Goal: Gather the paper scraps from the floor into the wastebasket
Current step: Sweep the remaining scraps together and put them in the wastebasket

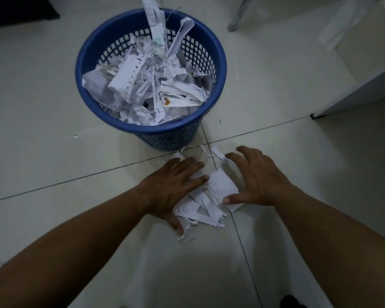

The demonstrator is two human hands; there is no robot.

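Showing solid blue on wastebasket (165, 128), with diamond-lattice openwork across wall. Showing white on paper scraps (220, 185) lying on floor, with faint grey marks on largest piece. Showing white with dark printed lines on basket contents (182, 101). Carrying row of punched holes along perforated strip (126, 78). Bearing orange stain (166, 101) on one strip. Showing off-white on floor tiles (42, 107), with dark grout lines (76, 181) crossing.

One blue wastebasket (221, 70). Two hands: left hand (173, 187), right hand (258, 178). One heap of paper scraps (205, 205) on the floor, strips too many to count — plus one stray fleck (75, 136) and one metal leg (236, 18).
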